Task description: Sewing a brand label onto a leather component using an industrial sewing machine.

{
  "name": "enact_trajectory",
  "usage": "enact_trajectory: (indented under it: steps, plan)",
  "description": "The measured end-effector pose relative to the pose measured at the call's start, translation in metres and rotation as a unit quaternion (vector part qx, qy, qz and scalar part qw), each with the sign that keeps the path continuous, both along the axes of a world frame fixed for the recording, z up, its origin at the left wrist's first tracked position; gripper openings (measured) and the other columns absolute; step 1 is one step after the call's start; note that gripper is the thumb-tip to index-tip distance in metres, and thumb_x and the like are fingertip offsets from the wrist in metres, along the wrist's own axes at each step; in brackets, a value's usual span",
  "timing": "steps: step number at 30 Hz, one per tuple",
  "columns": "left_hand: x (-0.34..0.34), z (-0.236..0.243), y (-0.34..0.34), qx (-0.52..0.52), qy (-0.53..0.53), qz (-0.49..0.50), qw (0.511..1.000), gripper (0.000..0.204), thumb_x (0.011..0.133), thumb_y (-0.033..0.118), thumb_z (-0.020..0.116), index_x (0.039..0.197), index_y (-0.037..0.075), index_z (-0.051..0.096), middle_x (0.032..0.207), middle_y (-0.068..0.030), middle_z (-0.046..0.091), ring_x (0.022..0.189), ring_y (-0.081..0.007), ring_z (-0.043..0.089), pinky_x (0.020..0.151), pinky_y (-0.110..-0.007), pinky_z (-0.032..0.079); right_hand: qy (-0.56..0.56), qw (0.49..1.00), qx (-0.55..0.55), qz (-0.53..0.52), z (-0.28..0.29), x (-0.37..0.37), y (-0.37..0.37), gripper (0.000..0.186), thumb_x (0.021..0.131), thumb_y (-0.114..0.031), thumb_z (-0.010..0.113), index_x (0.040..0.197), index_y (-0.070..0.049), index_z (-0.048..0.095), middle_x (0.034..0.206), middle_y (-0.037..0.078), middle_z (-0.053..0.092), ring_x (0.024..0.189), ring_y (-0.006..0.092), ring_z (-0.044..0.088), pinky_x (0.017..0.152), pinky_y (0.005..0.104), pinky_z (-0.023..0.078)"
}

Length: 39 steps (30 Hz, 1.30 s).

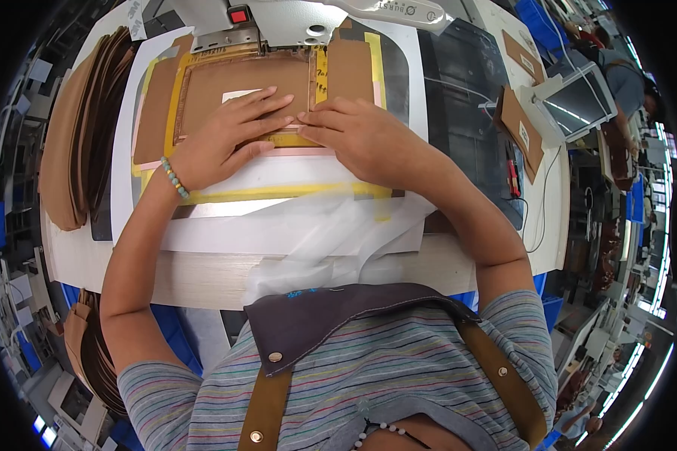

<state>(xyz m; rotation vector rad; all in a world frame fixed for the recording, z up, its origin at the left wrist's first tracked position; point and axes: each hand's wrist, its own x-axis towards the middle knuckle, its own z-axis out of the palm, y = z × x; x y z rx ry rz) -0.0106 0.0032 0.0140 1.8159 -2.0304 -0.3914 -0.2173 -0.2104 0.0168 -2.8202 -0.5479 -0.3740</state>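
A brown leather panel (241, 75) lies in a yellow-taped template (179, 113) beneath the head of a sewing machine (293, 22). My left hand (222, 135) rests flat on the panel's near left part, fingers spread, partly covering a small white label (237, 96). Close beside it, my right hand (353, 131) lies on the template's near right corner. Its fingers stretch to the left, with the fingertips touching the template's inner edge. Neither hand holds anything loose. The presser foot (262, 51) stands at the panel's far edge.
Stacked brown leather pieces (68, 143) stand at the left table edge. More brown pieces (520, 135) lie at the right, near a tilted screen (579, 101) and a red-handled tool (513, 177). Crumpled translucent sheeting (316, 240) covers the near table edge. Another person (624, 83) is at far right.
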Motion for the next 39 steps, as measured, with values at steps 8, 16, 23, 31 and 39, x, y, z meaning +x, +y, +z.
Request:
enact_trajectory:
  steps: [8,16,23,31,39]
  plan:
    - [0.004,-0.005,-0.009,-0.019,-0.036,0.013,0.999,0.045,0.102,0.021,0.063,0.146,0.009,0.063,0.165,-0.0073,0.047,0.157,-0.0321,0.035,0.126,-0.050,0.032,0.000,0.999,0.015,-0.046,0.000,0.003,-0.019,0.043,0.089,-0.004,0.066,0.132,-0.005,0.069,0.138,0.010,0.068,0.124,0.0304,0.061,0.107,0.0417,0.049]
    - [0.009,-0.009,-0.021,-0.026,-0.088,0.027,0.995,0.046,0.102,0.025,0.065,0.146,0.010,0.063,0.164,-0.0067,0.049,0.155,-0.0312,0.038,0.125,-0.048,0.034,-0.099,0.978,0.073,-0.168,-0.006,0.005,-0.055,0.028,0.088,-0.006,0.066,0.113,-0.004,0.077,0.133,0.013,0.070,0.121,0.0319,0.064,0.102,0.0443,0.053]
    - [0.023,-0.011,-0.037,-0.032,-0.118,0.044,0.992,0.049,0.103,0.031,0.063,0.147,0.010,0.062,0.162,-0.0065,0.051,0.154,-0.0298,0.040,0.126,-0.047,0.033,-0.112,0.971,0.088,-0.191,-0.008,0.005,-0.059,0.024,0.089,-0.009,0.064,0.107,-0.002,0.079,0.132,0.015,0.070,0.121,0.0333,0.064,0.102,0.0451,0.053]
    - [0.035,-0.004,-0.057,-0.036,-0.134,0.057,0.989,0.047,0.105,0.033,0.060,0.148,0.013,0.062,0.159,-0.0088,0.054,0.143,-0.0328,0.050,0.119,-0.045,0.040,-0.126,0.969,0.093,-0.192,-0.007,0.006,-0.062,0.023,0.090,-0.010,0.064,0.103,-0.002,0.080,0.128,0.015,0.072,0.122,0.0332,0.064,0.101,0.0453,0.054]
    - [0.042,-0.016,-0.065,-0.003,-0.102,0.122,0.987,0.043,0.107,0.031,0.058,0.143,0.009,0.066,0.148,-0.0138,0.063,0.128,-0.0370,0.057,0.114,-0.044,0.044,-0.066,0.971,0.113,-0.200,-0.004,-0.001,-0.060,0.023,0.094,-0.010,0.066,0.113,-0.002,0.077,0.138,0.014,0.067,0.133,0.0323,0.059,0.113,0.0440,0.046]
